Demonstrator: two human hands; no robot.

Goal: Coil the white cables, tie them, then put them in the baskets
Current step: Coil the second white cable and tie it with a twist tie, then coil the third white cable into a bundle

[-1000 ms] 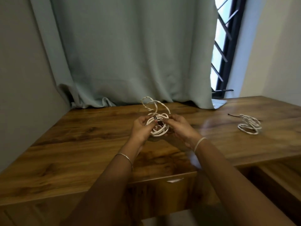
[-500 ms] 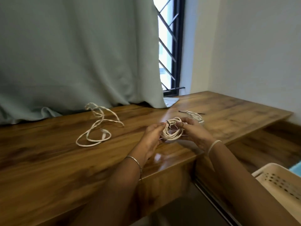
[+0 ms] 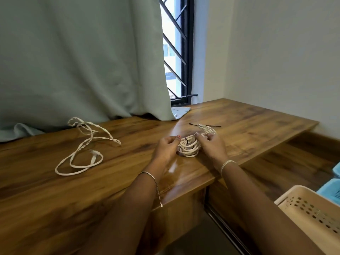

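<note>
Head view: left hand [image 3: 166, 147] and right hand [image 3: 211, 144] both grip a coiled white cable [image 3: 189, 148], fingers curled on its two sides, over the wooden table [image 3: 128, 181] near the front edge. Can't tell if the coil touches the wood. Thin black tie [image 3: 186, 140] wraps the coil's top. Loose white cable [image 3: 82, 150] lies uncoiled on the table, well left of the hands. Second cable bundle [image 3: 205, 128] lies just behind the right hand, with a black tie strip [image 3: 215, 126] beside it. Beige basket [image 3: 312, 214] sits low right, below the table, blue baskets [image 3: 331, 188] just behind it. Grey-green curtain [image 3: 82, 61] hangs at back.
</note>
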